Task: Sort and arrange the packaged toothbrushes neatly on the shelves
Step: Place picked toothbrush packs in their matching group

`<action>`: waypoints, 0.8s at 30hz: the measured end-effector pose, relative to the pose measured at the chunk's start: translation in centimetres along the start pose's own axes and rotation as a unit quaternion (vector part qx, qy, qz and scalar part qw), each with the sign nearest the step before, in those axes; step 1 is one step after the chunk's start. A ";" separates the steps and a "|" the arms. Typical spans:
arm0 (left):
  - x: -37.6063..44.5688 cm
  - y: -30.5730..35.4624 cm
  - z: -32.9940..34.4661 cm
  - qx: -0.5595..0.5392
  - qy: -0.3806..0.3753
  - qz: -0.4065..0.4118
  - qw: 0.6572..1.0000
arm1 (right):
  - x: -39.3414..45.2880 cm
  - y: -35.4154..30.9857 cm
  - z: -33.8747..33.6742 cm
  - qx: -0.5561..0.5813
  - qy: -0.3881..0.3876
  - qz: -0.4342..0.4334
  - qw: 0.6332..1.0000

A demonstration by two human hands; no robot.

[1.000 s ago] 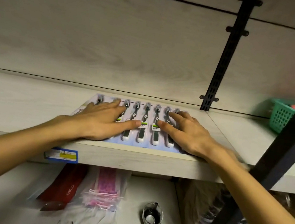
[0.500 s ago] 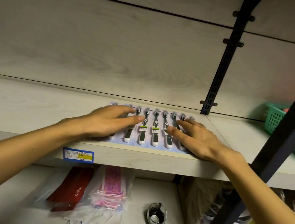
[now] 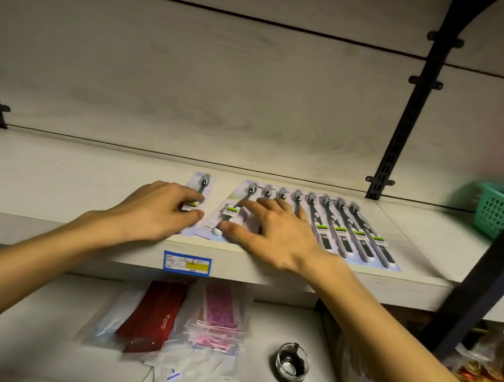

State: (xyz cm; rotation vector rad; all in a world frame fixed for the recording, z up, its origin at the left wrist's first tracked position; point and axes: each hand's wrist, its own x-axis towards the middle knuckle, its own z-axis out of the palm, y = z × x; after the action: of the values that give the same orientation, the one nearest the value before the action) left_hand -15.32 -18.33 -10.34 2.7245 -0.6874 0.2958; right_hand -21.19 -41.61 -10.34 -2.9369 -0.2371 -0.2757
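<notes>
Slid one toothbrush pack (image 3: 196, 201) leftward under flat left hand (image 3: 154, 208), right hand (image 3: 270, 230) flat pressing the row (image 3: 337, 231); could skew overlapping packs.

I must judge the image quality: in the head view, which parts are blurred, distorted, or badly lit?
In the head view, the green basket at the right edge is blurred and the dark upright post in front is soft. The wide-angle lens bends the black wall rail near the top. Lighting is dim and warm; the toothbrush packs show only faint glare, with small print unreadable.
</notes>
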 end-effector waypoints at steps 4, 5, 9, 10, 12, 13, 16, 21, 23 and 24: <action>0.3 0.1 -0.3 -0.044 0.046 -0.009 0.998 | 0.0 0.1 0.3 -0.004 -0.001 0.010 1.000; 0.4 0.2 -0.4 -0.060 0.052 -0.009 0.997 | 0.0 0.2 0.3 -0.003 0.002 0.011 1.000; 0.5 0.6 -0.3 -0.081 0.064 0.012 0.995 | -0.1 -0.1 0.2 0.004 0.001 0.026 1.000; 0.5 0.7 -0.2 -0.076 0.062 0.020 0.995 | -0.1 -0.2 0.2 0.007 0.000 0.034 0.999; 0.5 0.7 -0.2 -0.072 0.060 0.026 0.995 | -0.1 -0.5 -0.1 0.008 0.000 0.049 0.999; 0.5 0.6 -0.3 -0.079 0.061 0.023 0.995 | 0.0 -0.7 -0.3 0.009 0.002 0.058 0.998; 0.3 -0.2 -0.7 -0.116 0.062 0.016 0.991 | 0.8 -1.9 -0.8 -0.007 -0.009 0.082 0.997; 0.4 0.7 0.0 -0.100 0.061 0.041 0.992 | 0.9 -3.1 0.4 0.021 0.035 0.088 0.995; 0.6 1.4 0.3 -0.095 0.069 0.055 0.992 | 0.6 -3.0 0.4 0.063 0.098 0.088 0.989; 0.6 1.8 0.4 -0.084 0.072 0.064 0.992 | 0.5 -2.8 0.4 0.075 0.114 0.084 0.987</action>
State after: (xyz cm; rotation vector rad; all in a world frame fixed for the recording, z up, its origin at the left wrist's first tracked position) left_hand -15.63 -20.29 -10.11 2.4769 -0.8100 0.4397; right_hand -21.12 -38.73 -10.16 -2.7255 0.0230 -0.5389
